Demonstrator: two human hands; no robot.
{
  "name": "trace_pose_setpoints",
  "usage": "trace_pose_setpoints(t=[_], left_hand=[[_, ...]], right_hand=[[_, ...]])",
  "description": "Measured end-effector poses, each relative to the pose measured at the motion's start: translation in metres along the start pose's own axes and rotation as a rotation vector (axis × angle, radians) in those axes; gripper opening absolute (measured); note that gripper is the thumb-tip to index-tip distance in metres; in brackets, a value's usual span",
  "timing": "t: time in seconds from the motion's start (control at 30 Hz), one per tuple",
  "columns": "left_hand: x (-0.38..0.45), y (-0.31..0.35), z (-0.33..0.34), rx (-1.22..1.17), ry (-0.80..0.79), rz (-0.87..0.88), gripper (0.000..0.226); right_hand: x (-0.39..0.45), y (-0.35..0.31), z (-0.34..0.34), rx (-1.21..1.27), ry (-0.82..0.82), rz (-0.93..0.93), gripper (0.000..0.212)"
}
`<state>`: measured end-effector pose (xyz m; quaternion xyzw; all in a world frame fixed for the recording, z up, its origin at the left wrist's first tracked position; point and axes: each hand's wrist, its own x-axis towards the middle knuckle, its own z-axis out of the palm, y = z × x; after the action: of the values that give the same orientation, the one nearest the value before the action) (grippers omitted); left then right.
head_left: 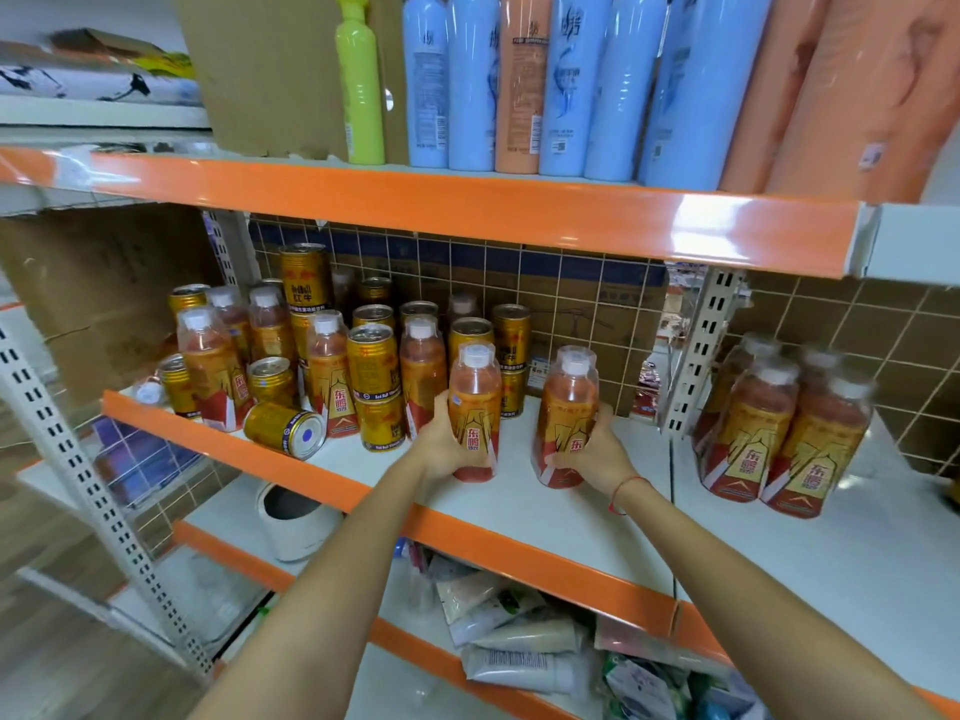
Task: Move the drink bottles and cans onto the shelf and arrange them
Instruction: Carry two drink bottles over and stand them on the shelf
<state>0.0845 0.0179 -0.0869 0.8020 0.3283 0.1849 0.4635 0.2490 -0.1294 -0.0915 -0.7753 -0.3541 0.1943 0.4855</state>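
Two bare arms reach out from the bottom of the view toward the middle shelf (pixel 519 511), which is white with an orange front edge. The left hand (pixel 441 449) wraps its fingers around one orange drink bottle (pixel 474 407) with a white cap. The right hand (pixel 597 452), with a red string (pixel 621 493) on its wrist, wraps around a second bottle (pixel 567 413) just like it. Both bottles stand upright on the shelf, near each other but apart.

To the left, a crowd of gold cans (pixel 371 361) and more orange bottles stands packed together. One gold can (pixel 284 429) lies on its side at the front edge. To the right, past a white post, a bunch of the same bottles (pixel 779 433) stands close together.

On the top shelf stand tall blue bottles (pixel 571 80), peach ones, and a green bottle (pixel 358 90).
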Motion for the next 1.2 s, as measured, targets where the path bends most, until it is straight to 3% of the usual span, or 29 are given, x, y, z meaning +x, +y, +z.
trace_pose_setpoints(t=[0.17, 0.37, 0.63, 0.77, 1.2], left_hand=[[-0.006, -0.007, 0.023, -0.043, 0.176, 0.01, 0.101], [-0.002, -0.004, 0.032, 0.084, 0.324, 0.015, 0.077], [-0.003, 0.005, 0.032, 0.107, 0.256, 0.045, 0.077], [-0.007, 0.02, 0.049, 0.103, 0.213, 0.082, 0.081], [-0.029, 0.105, 0.178, 0.039, 0.006, 0.185, 0.077]], right_hand=[[0.0, 0.005, 0.011, 0.013, 0.085, -0.007, 0.094], [-0.001, 0.009, 0.02, -0.058, 0.181, 0.017, 0.093], [-0.021, 0.01, 0.013, -0.088, 0.282, 0.085, 0.078], [-0.04, 0.018, -0.013, -0.108, 0.363, 0.092, 0.081], [-0.104, 0.056, -0.152, -0.213, 0.513, 0.187, 0.087]])
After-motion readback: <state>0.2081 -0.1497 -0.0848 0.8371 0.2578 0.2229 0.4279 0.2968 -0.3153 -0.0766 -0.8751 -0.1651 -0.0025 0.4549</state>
